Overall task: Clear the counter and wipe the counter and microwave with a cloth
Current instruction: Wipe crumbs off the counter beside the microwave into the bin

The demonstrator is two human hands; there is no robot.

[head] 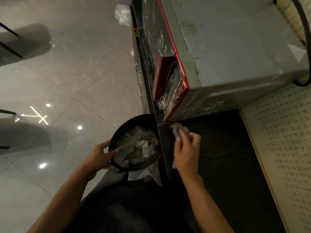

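Along the left of the frame runs the glossy tiled floor (pixel 67 73), with bright spots of light reflected in it. My left forearm comes up from the bottom left, bare and slightly bent at the wrist. My left hand (pixel 101 155) grips the near rim of a black bowl (pixel 121 132), thumb hooked over the edge and lying inside, fingers curled underneath. The bowl is held out over the floor in the lower middle of the frame, its right side cut off behind the counter's edge. It is filled with scraps (pixel 139 147) of crumpled plastic and paper. Far above it, at the top centre, a pale plastic bag (pixel 122 14) lies on the floor.

Right of the bowl is the dark counter (pixel 218 140). My right arm reaches up from the bottom centre over it. My right hand (pixel 186 152) has its back to me and its fingers curled round a bunched lilac cloth (pixel 178 132). The cloth sticks out past my fingertips near the counter's front edge, just below the microwave's near corner. The hand is blurred, so I cannot tell whether the cloth touches the surface.

The microwave (pixel 227 47) fills the upper right, grey and stained on top, its red-trimmed door facing left. A patterned wall (pixel 286 148) runs down the right edge
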